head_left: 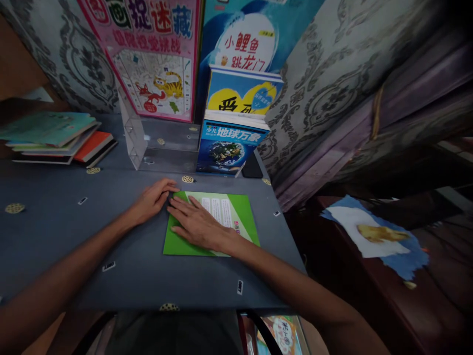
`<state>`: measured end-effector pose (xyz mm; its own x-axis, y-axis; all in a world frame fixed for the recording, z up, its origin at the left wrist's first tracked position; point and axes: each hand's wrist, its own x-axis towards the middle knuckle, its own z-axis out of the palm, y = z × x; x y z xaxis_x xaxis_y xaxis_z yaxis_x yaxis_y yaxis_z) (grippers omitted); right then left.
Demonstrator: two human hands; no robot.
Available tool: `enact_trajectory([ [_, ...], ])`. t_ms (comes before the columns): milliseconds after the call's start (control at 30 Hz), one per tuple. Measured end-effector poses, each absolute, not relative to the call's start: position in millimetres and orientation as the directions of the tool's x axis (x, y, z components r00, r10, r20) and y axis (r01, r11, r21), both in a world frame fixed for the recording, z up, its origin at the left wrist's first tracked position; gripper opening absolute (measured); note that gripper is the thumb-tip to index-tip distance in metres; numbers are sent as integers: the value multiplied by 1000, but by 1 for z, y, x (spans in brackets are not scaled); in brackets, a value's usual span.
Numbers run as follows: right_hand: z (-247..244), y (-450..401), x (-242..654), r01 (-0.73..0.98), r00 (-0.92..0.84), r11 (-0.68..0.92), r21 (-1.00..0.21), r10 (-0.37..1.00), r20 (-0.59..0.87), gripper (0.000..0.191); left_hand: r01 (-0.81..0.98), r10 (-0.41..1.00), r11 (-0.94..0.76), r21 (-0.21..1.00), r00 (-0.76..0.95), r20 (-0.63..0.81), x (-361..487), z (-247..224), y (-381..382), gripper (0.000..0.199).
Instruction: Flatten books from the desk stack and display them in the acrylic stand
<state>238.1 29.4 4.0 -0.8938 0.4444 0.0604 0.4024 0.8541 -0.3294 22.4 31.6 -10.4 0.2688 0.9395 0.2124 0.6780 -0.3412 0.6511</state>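
Grey patterned cloth [144,283] bears the green booklet [244,209], my right hand [201,228] open and flat across it, my left hand [150,202] loosely open at its far-left corner — uneven palm pressure could skew it or crease the cover.

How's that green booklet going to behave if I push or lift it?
Probably light and a bit bendy, since the green booklet looks thin. It lies flat on the table, so a push would likely slide it rather than tip it, though the right hand spread on top may hold it back.
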Motion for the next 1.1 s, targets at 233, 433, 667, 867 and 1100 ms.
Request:
enact_trajectory([
  [233,-2,-10,241,275,-953,911,-307,300,37,48,698,939,-338,631,293,179,22,-4,29,31],
  [433,2,-30,257,314,-932,886,-342,356,67,57,745,940,-328,581,315,127,22,2,27,39],
  [667,-10,7,323,588,-754,721,-367,653,74,62,794,915,-399,459,380,139,21,1,26,48],
  [867,-22,57,375,734,-560,549,-399,822,100,53,804,885,-466,369,420,202,23,-5,24,43],
  [1100,-23,60,380,693,-558,544,-473,820,126,50,733,769,-639,234,613,180,74,-11,19,42],
])
